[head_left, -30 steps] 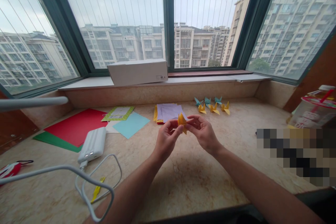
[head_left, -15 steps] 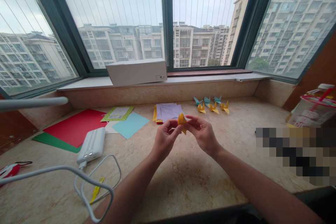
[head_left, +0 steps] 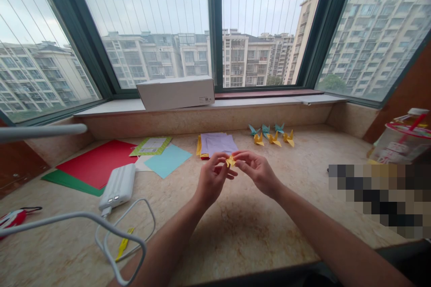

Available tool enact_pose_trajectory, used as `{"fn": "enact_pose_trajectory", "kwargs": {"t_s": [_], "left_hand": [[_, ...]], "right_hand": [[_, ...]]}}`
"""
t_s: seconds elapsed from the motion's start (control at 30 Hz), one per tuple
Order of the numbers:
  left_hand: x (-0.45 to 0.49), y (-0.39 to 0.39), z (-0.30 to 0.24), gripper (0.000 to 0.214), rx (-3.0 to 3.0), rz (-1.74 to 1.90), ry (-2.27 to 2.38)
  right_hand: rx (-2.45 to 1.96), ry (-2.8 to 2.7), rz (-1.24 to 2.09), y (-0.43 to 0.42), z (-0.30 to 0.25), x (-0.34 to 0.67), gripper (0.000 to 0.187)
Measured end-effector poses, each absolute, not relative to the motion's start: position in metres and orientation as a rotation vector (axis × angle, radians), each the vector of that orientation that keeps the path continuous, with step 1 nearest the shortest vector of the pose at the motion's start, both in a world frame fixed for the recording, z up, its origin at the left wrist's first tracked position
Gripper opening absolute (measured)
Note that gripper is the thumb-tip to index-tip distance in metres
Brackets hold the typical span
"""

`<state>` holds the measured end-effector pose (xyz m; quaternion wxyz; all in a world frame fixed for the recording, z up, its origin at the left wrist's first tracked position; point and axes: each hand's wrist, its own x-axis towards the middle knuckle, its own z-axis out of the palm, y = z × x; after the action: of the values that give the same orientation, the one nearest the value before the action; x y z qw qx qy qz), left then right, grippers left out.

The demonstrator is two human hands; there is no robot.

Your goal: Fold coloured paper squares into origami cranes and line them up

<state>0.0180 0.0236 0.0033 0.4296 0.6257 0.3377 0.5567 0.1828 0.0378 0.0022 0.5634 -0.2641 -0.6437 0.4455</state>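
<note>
Between my two hands is a small folded yellow origami piece (head_left: 230, 161), held above the stone counter (head_left: 242, 233). My left hand (head_left: 213, 177) pinches its left side between thumb and fingers, with the lower fingers curled beneath. On the other side, the thumb and fingertips of my right hand (head_left: 259, 171) close on its right edge. My fingers cover parts of the paper. Just beyond my hands lies a stack of pale purple and yellow paper (head_left: 218, 142). Folded yellow cranes (head_left: 274, 139) and blue cranes (head_left: 266, 130) stand in two rows farther right.
At left are red paper (head_left: 97, 161), green paper (head_left: 70, 182), light blue paper (head_left: 170, 161) and a white power bank (head_left: 118, 185). Its cable (head_left: 144, 242) loops near my left forearm. A white box (head_left: 177, 94) sits on the sill; a plastic cup (head_left: 399, 143) stands right.
The yellow origami piece has been turned: its upright pointed shape now looks lower and more spread out. My fingers have shifted around it; both arms stay nearly in place.
</note>
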Motion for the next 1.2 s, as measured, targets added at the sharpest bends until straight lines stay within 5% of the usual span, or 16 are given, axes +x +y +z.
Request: {"fn": "enact_pose_trajectory", "kwargs": {"t_s": [0.83, 1.2], "left_hand": [[0.02, 0.028, -0.002, 0.018, 1.624, 1.55, 0.812], [0.024, 0.027, -0.002, 0.03, 1.407, 1.59, 0.76]], "right_hand": [[-0.636, -1.41, 0.816, 0.036, -0.004, 0.177, 0.015], [-0.677, -1.393, 1.092, 0.036, -0.008, 0.173, 0.05]]}}
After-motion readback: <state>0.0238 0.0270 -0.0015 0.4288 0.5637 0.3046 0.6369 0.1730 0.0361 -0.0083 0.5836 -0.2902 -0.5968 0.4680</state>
